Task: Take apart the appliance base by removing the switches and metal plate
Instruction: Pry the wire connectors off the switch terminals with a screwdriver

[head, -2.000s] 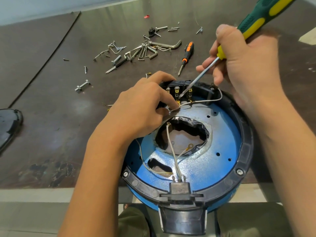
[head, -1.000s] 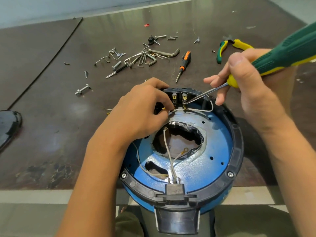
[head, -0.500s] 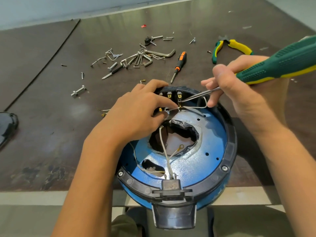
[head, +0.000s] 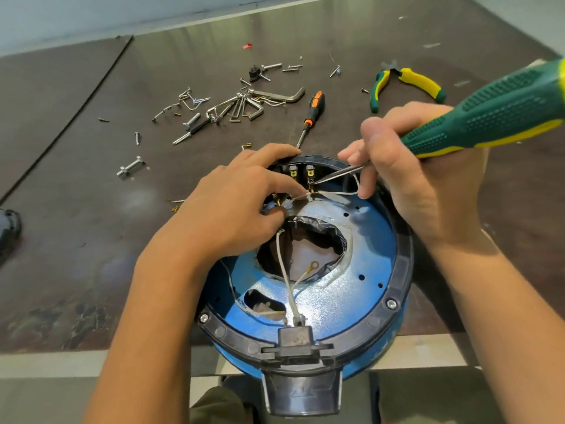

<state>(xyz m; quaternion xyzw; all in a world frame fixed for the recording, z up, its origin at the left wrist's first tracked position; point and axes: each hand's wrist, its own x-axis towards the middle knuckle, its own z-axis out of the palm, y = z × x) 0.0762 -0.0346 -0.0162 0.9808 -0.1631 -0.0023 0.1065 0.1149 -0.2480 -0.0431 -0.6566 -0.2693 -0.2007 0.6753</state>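
The round blue appliance base (head: 360, 289) with a black rim lies upside down at the table's front edge, its blue metal plate torn open in the middle. Switches with brass terminals (head: 301, 172) sit at the far rim. My left hand (head: 238, 215) pinches a white wire (head: 305, 195) at those terminals. My right hand (head: 409, 172) holds a green and yellow screwdriver (head: 495, 114), whose tip touches the right terminal. Two white wires run from the black plug socket (head: 295, 336) at the near rim.
On the dark table behind lie an orange-handled screwdriver (head: 312, 114), green-yellow pliers (head: 406, 81), hex keys (head: 263, 99) and several loose screws and bolts (head: 131, 168). A black object (head: 7, 228) sits at the left edge.
The screwdriver handle has swung down from upright to nearly level, pointing right, while its tip stays at the switch terminals. My left hand keeps pinching the wire there.
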